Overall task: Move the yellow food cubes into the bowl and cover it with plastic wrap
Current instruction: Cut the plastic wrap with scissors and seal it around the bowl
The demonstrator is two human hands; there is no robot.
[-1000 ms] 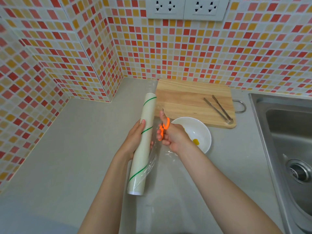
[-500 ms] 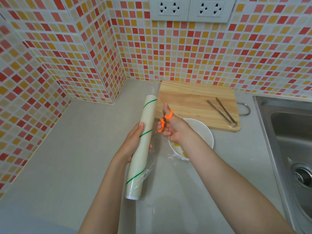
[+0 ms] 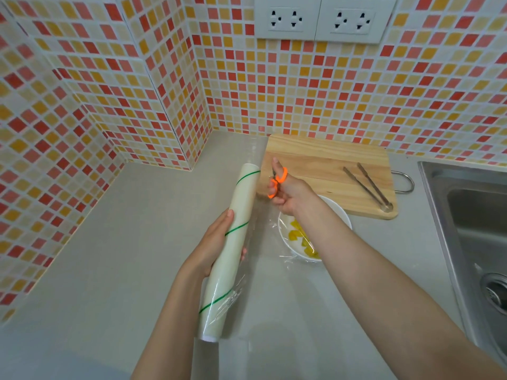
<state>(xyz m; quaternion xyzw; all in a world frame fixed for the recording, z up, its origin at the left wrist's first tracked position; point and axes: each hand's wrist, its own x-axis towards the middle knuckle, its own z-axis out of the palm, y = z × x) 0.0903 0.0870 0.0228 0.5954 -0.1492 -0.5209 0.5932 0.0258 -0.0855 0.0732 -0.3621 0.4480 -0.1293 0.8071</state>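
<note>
My left hand (image 3: 212, 242) grips a white roll of plastic wrap (image 3: 230, 250) with green stripes, held lengthwise above the counter. A clear sheet of wrap (image 3: 263, 223) stretches from the roll to the right over the white bowl (image 3: 286, 239). Yellow food cubes (image 3: 297, 237) lie inside the bowl, partly hidden by my right forearm. My right hand (image 3: 290, 193) holds orange-handled scissors (image 3: 276, 182) beside the far part of the roll, thumb through one loop. The blades are mostly hidden.
A wooden cutting board (image 3: 329, 174) lies behind the bowl with metal tongs (image 3: 369, 186) on it. A steel sink (image 3: 472, 229) is at the right. Tiled walls close the corner at left and back, with sockets (image 3: 321, 17) above.
My right hand with the scissors has moved away from me along the roll's edge. The bowl now sits under my right forearm in view.
</note>
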